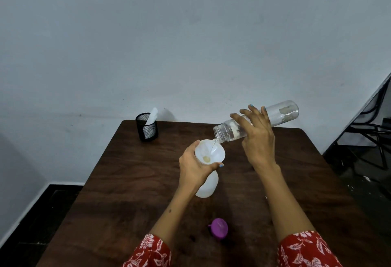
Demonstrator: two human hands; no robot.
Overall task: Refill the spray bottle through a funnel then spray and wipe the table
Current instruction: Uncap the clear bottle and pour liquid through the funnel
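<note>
A plain pale grey-blue wall (190, 34) fills the scene beyond the fingers, scuffed in places, in dim, even light. Under the fingers stands a dark brown wooden table (127, 182), its far edge against the wall. Left of the fingers and below the tabletop, a white skirting strip (25, 213) meets a dark floor (48, 213). Right of the fingers, black metal chair frames (372, 125) stand on the dark floor by the wall.

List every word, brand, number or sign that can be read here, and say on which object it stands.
None can be read.
Clear bottle: only torn whitish label remnants, no letters visible.
White spray bottle, funnel, purple cap, mesh cup: no text.
</note>
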